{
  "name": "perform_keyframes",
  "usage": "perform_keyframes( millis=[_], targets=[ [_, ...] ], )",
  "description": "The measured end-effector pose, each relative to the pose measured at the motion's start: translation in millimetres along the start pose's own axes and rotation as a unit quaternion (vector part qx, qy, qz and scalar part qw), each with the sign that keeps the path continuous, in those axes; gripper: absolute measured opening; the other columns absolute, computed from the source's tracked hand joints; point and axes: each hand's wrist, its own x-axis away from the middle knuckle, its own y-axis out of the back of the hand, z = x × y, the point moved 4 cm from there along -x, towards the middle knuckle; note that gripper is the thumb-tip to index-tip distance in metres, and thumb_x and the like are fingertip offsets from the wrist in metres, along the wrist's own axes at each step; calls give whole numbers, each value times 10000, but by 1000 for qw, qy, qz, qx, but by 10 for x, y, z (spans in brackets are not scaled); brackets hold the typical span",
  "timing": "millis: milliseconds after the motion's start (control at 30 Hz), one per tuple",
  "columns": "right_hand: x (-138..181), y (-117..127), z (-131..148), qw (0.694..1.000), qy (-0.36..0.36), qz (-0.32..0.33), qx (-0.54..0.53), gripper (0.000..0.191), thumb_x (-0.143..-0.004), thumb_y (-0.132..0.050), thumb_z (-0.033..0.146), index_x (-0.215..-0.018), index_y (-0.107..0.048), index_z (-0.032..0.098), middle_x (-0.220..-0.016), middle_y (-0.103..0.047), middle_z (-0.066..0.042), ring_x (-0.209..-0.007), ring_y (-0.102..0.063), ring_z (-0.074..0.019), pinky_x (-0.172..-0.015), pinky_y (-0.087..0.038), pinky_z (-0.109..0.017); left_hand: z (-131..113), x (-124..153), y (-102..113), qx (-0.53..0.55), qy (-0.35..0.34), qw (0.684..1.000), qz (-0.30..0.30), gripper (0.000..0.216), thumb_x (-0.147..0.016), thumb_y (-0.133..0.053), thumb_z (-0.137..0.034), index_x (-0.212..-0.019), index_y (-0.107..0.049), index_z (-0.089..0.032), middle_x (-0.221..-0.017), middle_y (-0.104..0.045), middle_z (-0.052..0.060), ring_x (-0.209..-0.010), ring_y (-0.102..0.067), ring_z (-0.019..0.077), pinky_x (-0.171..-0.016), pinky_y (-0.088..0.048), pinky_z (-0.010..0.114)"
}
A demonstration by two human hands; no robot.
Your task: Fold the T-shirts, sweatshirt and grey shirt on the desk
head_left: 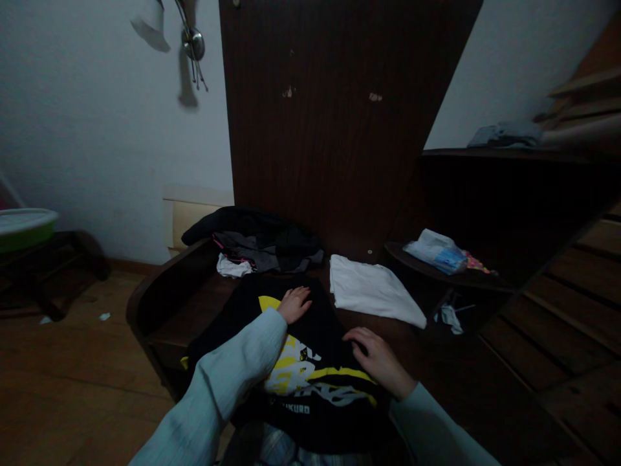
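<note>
Black printed shirt spread on wooden worktop beneath flat left hand and loosely curved right hand, thumb parted. Around it: folded white cloth noted at 1 o'clock, dark garments at 11.

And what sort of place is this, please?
It looks like a room in a home, perhaps a bedroom. A lamp is fixed to the pale wall, and a black printed garment and a folded white cloth lie on dark wooden furniture.
</note>
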Motion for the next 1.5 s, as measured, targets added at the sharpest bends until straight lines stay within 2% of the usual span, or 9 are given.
perform_keyframes(
  millis=[233,333,467,800,900,1000,1167,1367,1500],
  targets=[
    [-490,89,72,996,-9,-59,-63,369,-817,-413,339,-1144,-526,209,-1123,-596,-70,-1043,-542,-193,-925,-402,-378,-10,5,9,2,-4,1000,2,425,-781,-401,-170,-1197,-484,-180,-1328,-429,89,-1250,-326,220,-1031,-210,442],
    [-799,-166,57,998,33,-1,-44,600,-761,-495,437,-1293,-379,187,-1330,-415,-106,-1229,-368,-218,-1010,-308,-399,-18,9,1,-2,-7,1000,-5,439,-773,-397,-160,-1204,-478,-178,-1331,-424,88,-1251,-325,220,-1036,-204,441],
    [-1003,-580,-78,996,-1,69,52,692,-800,-384,534,-1328,-317,92,-1393,-287,-162,-1305,-202,-237,-1050,-217,-410,7,1,-12,-8,1,1000,1,449,-769,-372,-126,-1204,-482,-161,-1326,-431,91,-1246,-337,210,-1036,-218,423],
    [-987,-750,-126,980,-9,119,162,759,-825,-199,604,-1333,-298,49,-1407,-240,-168,-1315,-162,-245,-1054,-173,-406,15,20,-25,1,4,1000,11,411,-805,-399,-215,-1211,-464,-208,-1347,-405,77,-1265,-303,207,-1026,-202,449],
    [-988,-738,-115,979,-17,121,161,770,-820,-193,616,-1336,-296,55,-1412,-232,-162,-1316,-160,-247,-1054,-167,-403,148,114,102,-33,28,998,56,391,-788,-466,-322,-1164,-504,-222,-1315,-447,81,-1239,-348,235,-1000,-245,447],
    [-982,-735,-106,979,-19,125,159,796,-816,-185,627,-1335,-288,32,-1418,-215,-167,-1321,-142,-246,-1059,-151,-383,395,259,372,-89,51,992,71,322,-761,-505,-313,-1055,-581,-207,-1196,-560,76,-1133,-473,213,-939,-341,317],
    [-978,-729,-108,977,-23,136,162,804,-814,-154,634,-1340,-280,38,-1421,-211,-161,-1323,-128,-239,-1061,-139,-371,772,518,748,-151,112,982,4,333,-761,-438,-159,-1072,-557,-140,-1159,-550,134,-1108,-474,249,-928,-350,345],
    [-979,-716,-86,977,-20,134,164,814,-816,-150,632,-1333,-285,17,-1417,-212,-175,-1321,-140,-245,-1058,-149,-376,869,663,730,-208,138,965,-85,355,-756,-417,-140,-1091,-532,-105,-1126,-535,144,-1076,-471,245,-940,-360,337],
    [-927,-718,-94,977,-12,131,165,788,-819,-161,626,-1339,-285,48,-1420,-217,-156,-1321,-143,-235,-1057,-155,-376,865,706,689,-218,136,962,-92,363,-773,-418,-172,-1114,-528,-107,-1165,-532,139,-1103,-466,240,-951,-359,329]
  ],
)
